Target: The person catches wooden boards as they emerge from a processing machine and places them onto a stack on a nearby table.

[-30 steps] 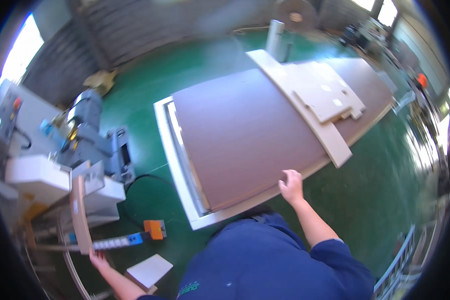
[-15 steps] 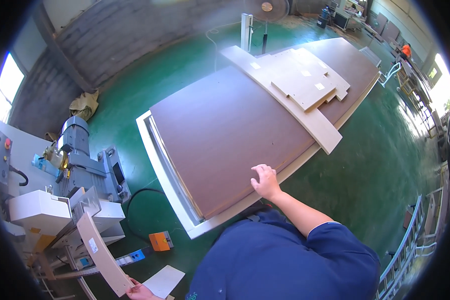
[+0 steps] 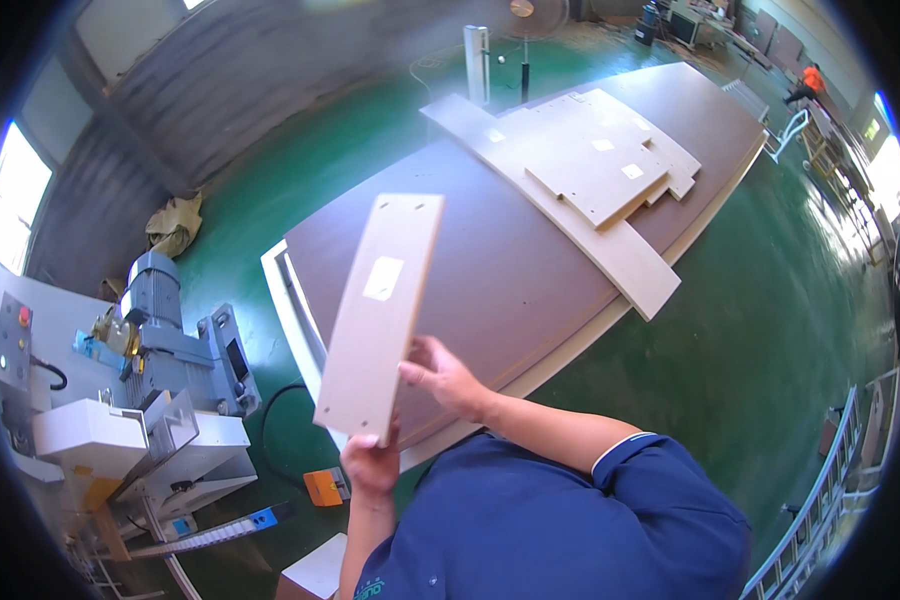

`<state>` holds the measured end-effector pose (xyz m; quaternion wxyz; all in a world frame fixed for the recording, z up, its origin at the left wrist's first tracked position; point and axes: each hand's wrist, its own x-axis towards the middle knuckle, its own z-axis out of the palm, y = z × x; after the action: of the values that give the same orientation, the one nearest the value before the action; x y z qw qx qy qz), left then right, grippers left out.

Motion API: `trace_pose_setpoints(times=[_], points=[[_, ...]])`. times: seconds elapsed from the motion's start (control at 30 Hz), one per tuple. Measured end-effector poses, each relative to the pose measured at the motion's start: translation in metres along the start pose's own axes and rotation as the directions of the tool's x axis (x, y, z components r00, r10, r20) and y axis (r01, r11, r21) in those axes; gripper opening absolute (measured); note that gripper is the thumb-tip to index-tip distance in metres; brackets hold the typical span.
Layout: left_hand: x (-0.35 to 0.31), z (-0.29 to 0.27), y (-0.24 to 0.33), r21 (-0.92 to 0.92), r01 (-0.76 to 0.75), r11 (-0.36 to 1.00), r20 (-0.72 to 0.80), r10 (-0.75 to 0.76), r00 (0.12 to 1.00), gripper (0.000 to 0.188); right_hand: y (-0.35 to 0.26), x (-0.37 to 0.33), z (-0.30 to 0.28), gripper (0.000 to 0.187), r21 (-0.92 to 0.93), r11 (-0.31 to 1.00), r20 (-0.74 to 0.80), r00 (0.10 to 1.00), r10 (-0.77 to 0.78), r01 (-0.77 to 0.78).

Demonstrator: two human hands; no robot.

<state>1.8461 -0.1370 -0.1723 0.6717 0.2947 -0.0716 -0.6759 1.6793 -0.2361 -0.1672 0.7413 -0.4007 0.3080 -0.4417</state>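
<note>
The L hand [image 3: 370,465] is clamped on the lower end of a beige board [image 3: 370,340] w/ white label [image 3: 383,278], held up above the brown surface [image 3: 510,280], R hand [image 3: 450,382] at its right edge (grip: cannot tell), & beyond are stacked boards [image 3: 570,180] & a tan sack [image 3: 175,228], contents unclear.

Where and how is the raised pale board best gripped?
The raised pale board looks best gripped by its right long edge, around mid-length, with the right hand coming from the right. It is long, flat and thin, and that edge is uncovered above the right hand. The left hand holds the bottom end, so a side grip should steady the top.
</note>
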Motion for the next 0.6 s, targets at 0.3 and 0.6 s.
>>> trace_pose_setpoints(times=[0.3, 0.6], points=[[0.067, 0.067, -0.089, 0.755, 0.255, 0.604, 0.126, -0.515, 0.848, 0.016, -0.075, -0.013, -0.173, 0.033, 0.03, 0.947, -0.666, 0.713, -0.22, 0.32], [0.033, -0.029, -0.102, 0.74, 0.46, 0.491, -0.261, -0.421, 0.869, 0.022, -0.149, 0.024, -0.422, 0.021, -0.3, 0.943, -0.856, 0.397, -0.332, 0.143]])
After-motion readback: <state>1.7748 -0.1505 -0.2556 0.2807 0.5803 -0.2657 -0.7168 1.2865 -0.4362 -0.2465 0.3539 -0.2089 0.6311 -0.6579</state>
